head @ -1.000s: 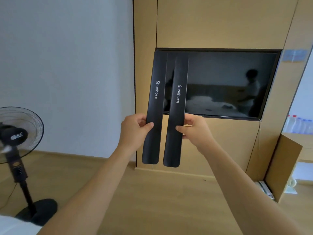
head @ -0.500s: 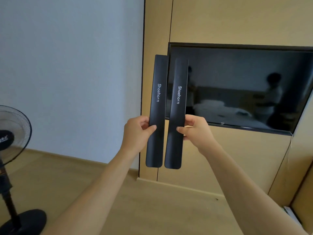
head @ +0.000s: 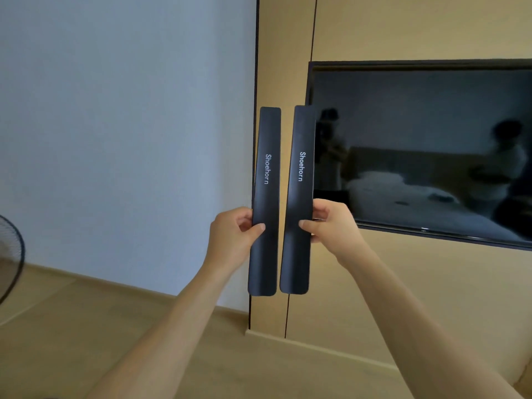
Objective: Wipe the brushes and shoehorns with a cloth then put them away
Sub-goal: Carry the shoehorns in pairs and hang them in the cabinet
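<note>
Just my two bare forearms coming up from the bottom of the frame, no sleeves showing anywhere. My left hand [head: 233, 240] and right hand [head: 331, 226] are bare too, short plain nails.

Soft, even daylight; mild wide-angle bending at edges.

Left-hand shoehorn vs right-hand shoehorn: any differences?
The left shoehorn is held by the left hand; the right shoehorn by the right hand. The left one stands before the wood panel; the right one's top edge overlaps the television. Both are black, near upright, side by side with a narrow gap, and printed "Shoehorn".
</note>
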`<state>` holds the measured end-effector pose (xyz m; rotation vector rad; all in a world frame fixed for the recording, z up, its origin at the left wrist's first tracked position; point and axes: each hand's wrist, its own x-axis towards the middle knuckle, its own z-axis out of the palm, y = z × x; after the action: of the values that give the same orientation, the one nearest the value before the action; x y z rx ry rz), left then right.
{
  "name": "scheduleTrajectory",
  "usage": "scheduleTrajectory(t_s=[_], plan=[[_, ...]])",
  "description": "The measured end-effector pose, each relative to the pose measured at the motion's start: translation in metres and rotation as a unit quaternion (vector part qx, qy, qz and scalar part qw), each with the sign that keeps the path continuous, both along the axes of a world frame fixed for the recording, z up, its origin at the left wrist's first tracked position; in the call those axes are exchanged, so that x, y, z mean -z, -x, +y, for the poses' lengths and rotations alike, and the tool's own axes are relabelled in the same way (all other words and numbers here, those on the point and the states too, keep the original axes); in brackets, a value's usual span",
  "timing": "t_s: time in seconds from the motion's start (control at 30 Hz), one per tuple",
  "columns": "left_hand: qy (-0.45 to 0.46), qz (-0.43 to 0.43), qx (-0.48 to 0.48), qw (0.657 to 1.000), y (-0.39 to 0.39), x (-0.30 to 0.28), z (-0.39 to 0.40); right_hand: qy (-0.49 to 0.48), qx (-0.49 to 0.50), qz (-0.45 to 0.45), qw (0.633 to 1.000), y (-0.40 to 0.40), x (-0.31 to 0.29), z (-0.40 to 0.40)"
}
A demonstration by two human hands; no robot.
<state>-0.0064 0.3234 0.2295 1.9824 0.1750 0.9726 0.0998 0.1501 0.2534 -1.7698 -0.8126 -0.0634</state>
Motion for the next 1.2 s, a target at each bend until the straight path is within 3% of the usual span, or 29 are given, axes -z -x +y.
scheduleTrajectory(t_s=[0.63, 1.2], plan=[[0.032, 0.005, -0.205, 0.978, -0.187, -0.010, 0.210, -0.021, -0.245, 0.047, 0.968, -0.252, -0.001, 0.277], [0.049, -0.021, -0.311, 0.949, -0.227, 0.016, 0.470, -0.009, -0.342, 0.033, 0.939, -0.308, 0.023, 0.578]])
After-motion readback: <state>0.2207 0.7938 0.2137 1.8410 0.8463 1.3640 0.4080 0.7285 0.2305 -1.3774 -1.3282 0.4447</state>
